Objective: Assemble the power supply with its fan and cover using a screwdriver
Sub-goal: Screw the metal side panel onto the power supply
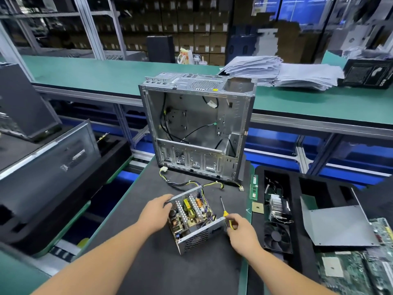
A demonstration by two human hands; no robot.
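The open power supply (192, 220) sits on the dark mat, its circuit board with coils and capacitors exposed, cables trailing behind it. My left hand (156, 212) grips its left perforated wall. My right hand (242, 233) holds a yellow-handled screwdriver (224, 211) at the unit's right side, the shaft pointing up and away. A black fan (276, 236) lies in the foam tray to the right. A grey metal cover plate (338, 226) rests further right.
An empty computer case (197, 126) stands upright behind the power supply. The foam tray (297, 182) on the right also holds a heatsink (278, 206), a memory stick and a motherboard (350, 271). A black tray with a case panel (49, 165) is on the left.
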